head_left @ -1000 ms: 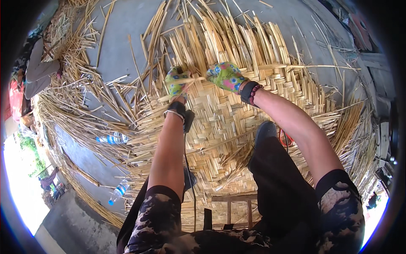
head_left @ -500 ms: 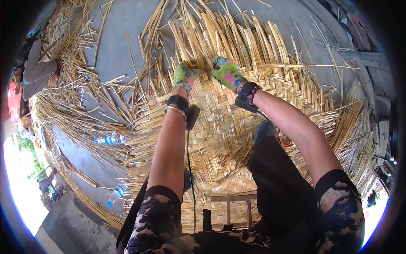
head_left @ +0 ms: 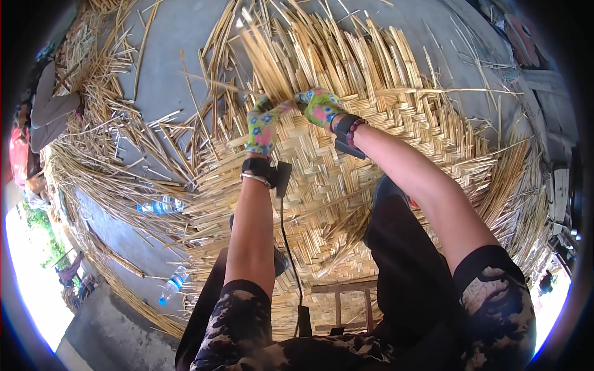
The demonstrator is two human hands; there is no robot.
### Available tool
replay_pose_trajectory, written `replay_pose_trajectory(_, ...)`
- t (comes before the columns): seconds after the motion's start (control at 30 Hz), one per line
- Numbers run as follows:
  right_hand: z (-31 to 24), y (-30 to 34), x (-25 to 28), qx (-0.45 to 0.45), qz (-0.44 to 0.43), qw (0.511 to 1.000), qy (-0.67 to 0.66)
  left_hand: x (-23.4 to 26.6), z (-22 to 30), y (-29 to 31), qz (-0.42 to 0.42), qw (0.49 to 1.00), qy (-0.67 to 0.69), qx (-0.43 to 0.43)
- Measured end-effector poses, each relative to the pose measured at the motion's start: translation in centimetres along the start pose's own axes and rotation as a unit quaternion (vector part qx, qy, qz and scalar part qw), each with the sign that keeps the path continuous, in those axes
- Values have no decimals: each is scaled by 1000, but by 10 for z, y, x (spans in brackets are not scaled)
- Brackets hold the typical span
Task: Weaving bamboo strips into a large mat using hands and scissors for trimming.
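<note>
A large woven mat [head_left: 334,167] of pale split reeds spreads below me, its far edge ending in loose, unwoven reed strips [head_left: 322,55]. At that edge, left of the middle, my left hand [head_left: 264,128], in a green floral glove, is closed on reed strips. My right hand [head_left: 322,108], gloved alike, is closed close beside it on the base of the same bunch. The bunch is tilted up and smeared by motion, so single strips are hard to make out. One thin blurred strip juts leftward from my left hand. My fingertips are partly hidden.
Loose reeds [head_left: 105,148] lie heaped on the grey floor [head_left: 170,68] at the left. Two plastic bottles, one [head_left: 162,205] among the reeds and one [head_left: 173,285] nearer me, rest left of the mat. A wooden stool frame [head_left: 340,289] stands below me. My shoe [head_left: 388,190] is on the mat.
Both hands have shifted a little left along the mat's far edge, the left one also slightly nearer me. The bunch of strips between them has swung and lifted.
</note>
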State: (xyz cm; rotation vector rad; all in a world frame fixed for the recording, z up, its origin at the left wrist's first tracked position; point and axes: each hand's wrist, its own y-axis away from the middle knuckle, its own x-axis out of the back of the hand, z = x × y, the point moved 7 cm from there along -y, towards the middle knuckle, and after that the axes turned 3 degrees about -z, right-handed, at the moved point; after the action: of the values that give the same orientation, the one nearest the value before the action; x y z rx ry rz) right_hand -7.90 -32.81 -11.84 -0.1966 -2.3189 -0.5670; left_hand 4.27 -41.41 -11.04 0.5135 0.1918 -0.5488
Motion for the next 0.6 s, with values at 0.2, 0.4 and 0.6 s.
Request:
replay_pose_trajectory(0.2, 32, -10, -35, -114, -91, 988, 45, 40, -12, 35, 171, 981, -93, 2)
replay_pose_trajectory(0.4, 16, -3, -25, -123, -9, 991, -61, 52, -31, 39, 201, 972, -125, 7)
replay_pose_trajectory(0.6, -5, 51, 2, 18, 31, 927, -374, 43, -21, 45, 166, 981, -89, 43)
